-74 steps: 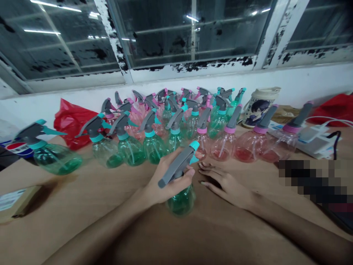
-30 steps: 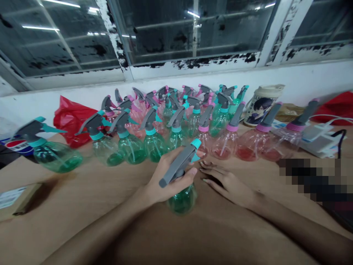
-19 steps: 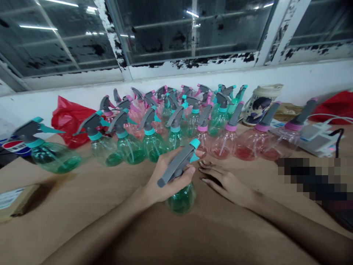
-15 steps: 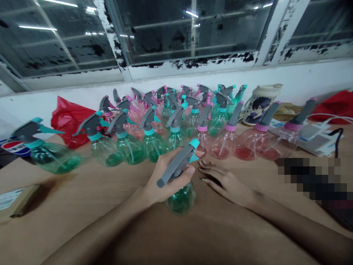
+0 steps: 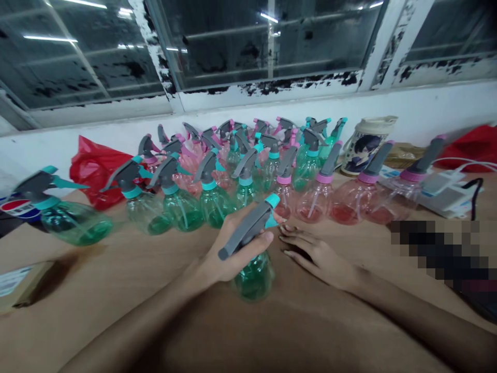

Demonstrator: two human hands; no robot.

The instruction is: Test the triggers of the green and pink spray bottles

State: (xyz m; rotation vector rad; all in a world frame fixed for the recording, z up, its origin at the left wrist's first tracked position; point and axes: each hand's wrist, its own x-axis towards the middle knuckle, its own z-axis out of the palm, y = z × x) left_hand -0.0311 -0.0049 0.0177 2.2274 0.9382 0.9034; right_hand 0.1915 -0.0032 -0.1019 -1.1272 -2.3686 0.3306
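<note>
My left hand [image 5: 233, 248] is wrapped round the neck of a green spray bottle [image 5: 253, 280] with a grey and turquoise trigger head. The bottle stands upright at the middle of the table [image 5: 295, 331], and green liquid shows inside it. My fingers hide its neck and part of the trigger. My right hand [image 5: 316, 256] lies palm down on the table just right of the bottle, fingers stretched out and holding nothing. Beyond my hands stands a row of spray bottles, among them a green one [image 5: 186, 210] and a pink one [image 5: 351, 202].
More spray bottles crowd against the white wall. Red plastic bags [image 5: 91, 176] sit left and right. A printed cup [image 5: 367, 145] and a white power strip [image 5: 446, 194] are at the back right. A cardboard box [image 5: 27, 285] lies at the left; a pixelated dark object is at the right.
The spray bottle's head has tilted very slightly in my left hand. My right hand and the other bottles have stayed where they were.
</note>
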